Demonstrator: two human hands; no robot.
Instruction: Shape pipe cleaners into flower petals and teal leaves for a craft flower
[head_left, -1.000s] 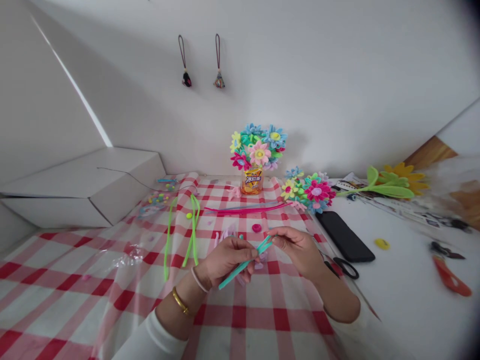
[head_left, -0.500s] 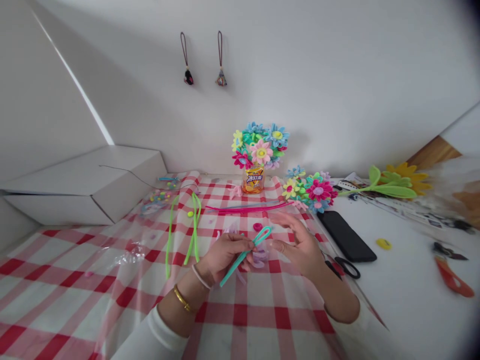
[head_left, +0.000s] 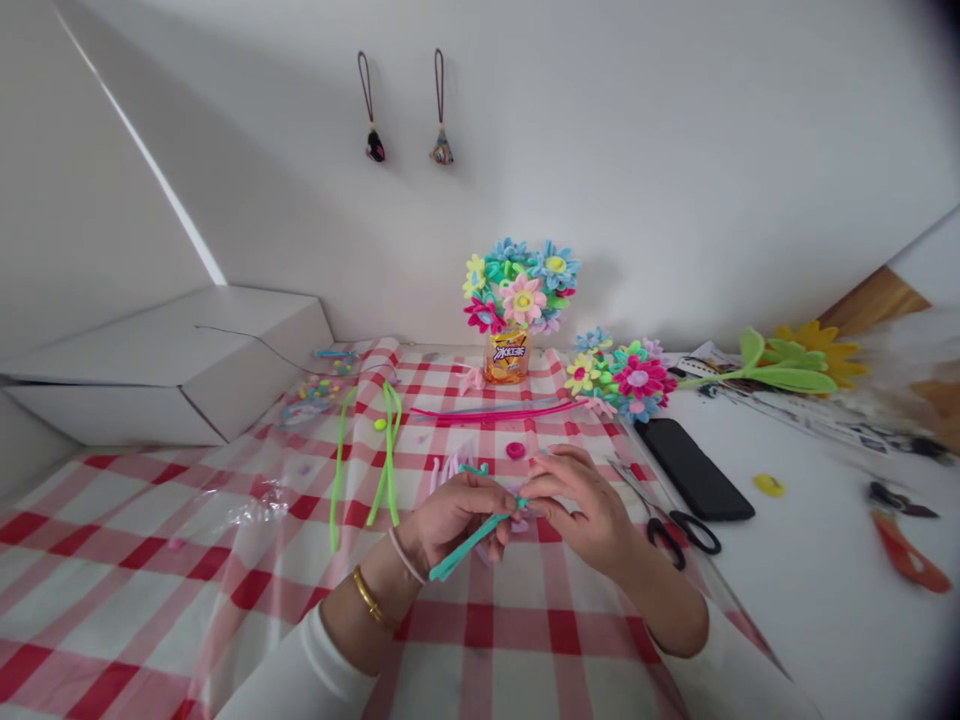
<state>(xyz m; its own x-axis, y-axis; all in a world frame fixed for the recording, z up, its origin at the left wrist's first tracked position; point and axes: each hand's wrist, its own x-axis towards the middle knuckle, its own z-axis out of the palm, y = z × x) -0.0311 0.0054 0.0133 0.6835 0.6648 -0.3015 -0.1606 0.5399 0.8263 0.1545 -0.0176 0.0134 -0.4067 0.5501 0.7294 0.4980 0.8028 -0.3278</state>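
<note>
My left hand [head_left: 457,508] pinches a folded teal pipe cleaner [head_left: 466,550] between thumb and fingers. Its doubled tail slants down towards my left wrist. At the upper end, the fingertips of my right hand [head_left: 589,508] close on the teal loop and mostly cover it. Another small teal piece [head_left: 474,469] shows just above my left hand. Lilac pipe-cleaner pieces [head_left: 453,464] lie on the cloth behind and under my hands, partly hidden. Beyond the fingertips rests a small magenta coil [head_left: 515,450].
Green pipe cleaners [head_left: 390,460] lie left, magenta ones [head_left: 495,413] farther back. A flower-filled orange container [head_left: 507,358] stands by the wall. Scissors [head_left: 664,525], a black phone [head_left: 694,470] and more fuzzy flowers [head_left: 637,378] are right. A white box [head_left: 247,360] sits left.
My right hand has come in from the right, and its spread fingers have closed at the teal loop. The loop, plainly seen before, is now mostly covered.
</note>
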